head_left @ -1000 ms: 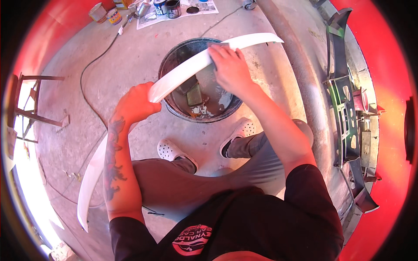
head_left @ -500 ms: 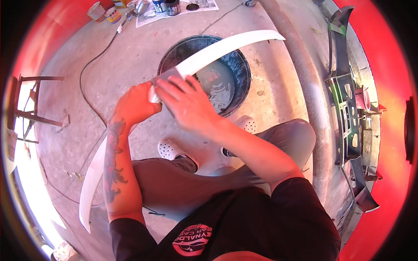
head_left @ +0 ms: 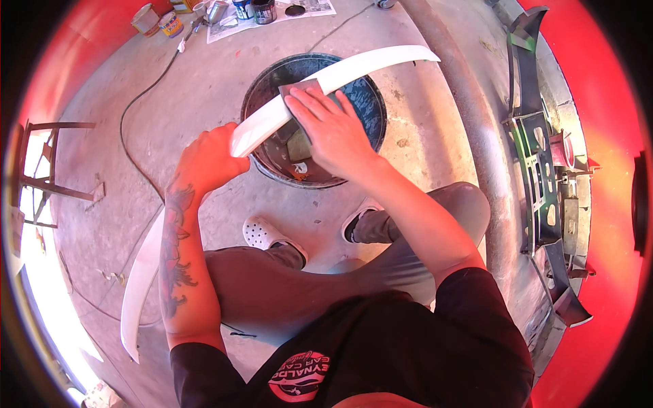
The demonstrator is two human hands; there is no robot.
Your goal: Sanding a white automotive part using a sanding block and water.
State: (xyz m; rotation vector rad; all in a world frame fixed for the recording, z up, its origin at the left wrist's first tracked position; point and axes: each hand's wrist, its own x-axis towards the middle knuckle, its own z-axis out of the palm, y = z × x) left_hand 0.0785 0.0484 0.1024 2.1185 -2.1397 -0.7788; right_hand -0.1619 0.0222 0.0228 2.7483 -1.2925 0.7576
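Note:
A long, curved white strip (head_left: 374, 62), apparently a vehicle trim piece, slants from the lower left, under my left forearm, to the upper right. My left hand (head_left: 212, 160) is closed around its middle. On top of the strip, past that hand, a dark grey sheet of sandpaper (head_left: 300, 85) is folded over its width. The extended fingers of my right hand (head_left: 337, 136) press the sheet against the white surface. Below the strip stands a round black tub (head_left: 383, 126) with water in it. A pale block (head_left: 298, 147) shows inside, partly hidden by my right hand.
Paint cans (head_left: 265, 11) stand on newspaper (head_left: 313, 8) at the far side, near small tubs (head_left: 171, 25). A cable (head_left: 124, 129) crosses the concrete at left, by a metal stand (head_left: 54, 153). Dark bumper parts (head_left: 534, 183) lean along the red wall at right.
My right hand and the sandpaper have slid along the strip toward the upper right, away from my left hand. More of the strip's white surface shows between the hands.

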